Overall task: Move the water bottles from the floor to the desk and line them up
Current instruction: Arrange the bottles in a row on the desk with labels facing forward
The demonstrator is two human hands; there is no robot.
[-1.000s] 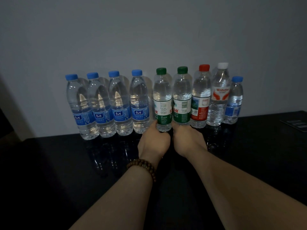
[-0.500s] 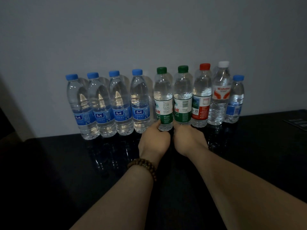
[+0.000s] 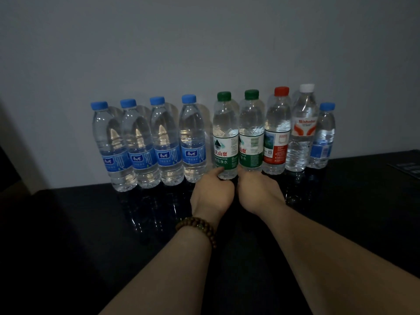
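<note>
1. My left hand [image 3: 211,196] is curled round the foot of the left green-capped bottle [image 3: 225,142], with the thumb pressed on its left side just under the label.
2. My right hand [image 3: 259,192] wraps the foot of the right green-capped bottle [image 3: 251,137]. Its fingers are hidden behind the back of the hand, so I see only that it closes on the base.
3. My two hands lie side by side, knuckles nearly touching.
4. Both of these bottles stand upright on the glossy black desk [image 3: 91,223], touching each other, close to the grey wall [image 3: 204,42].
5. To their left the row holds four matching bottles with blue labels: the first blue-capped bottle [image 3: 111,151], the second blue-capped bottle [image 3: 138,148], the third blue-capped bottle [image 3: 166,146] and the fourth blue-capped bottle [image 3: 193,142]. The last stands just beside the one in my left hand.
6. To their right comes the red-capped bottle [image 3: 277,137], against the one in my right hand. Next is the white-capped bottle [image 3: 301,133], and the small blue-capped bottle [image 3: 322,142], shorter than the rest, ends the row.
7. All nine stand upright on the desk with caps on.
8. A wooden bead bracelet [image 3: 197,226] circles my left wrist.
9. A flat dark object [image 3: 406,167] lies at the desk's far right edge, too dim to identify.
</note>
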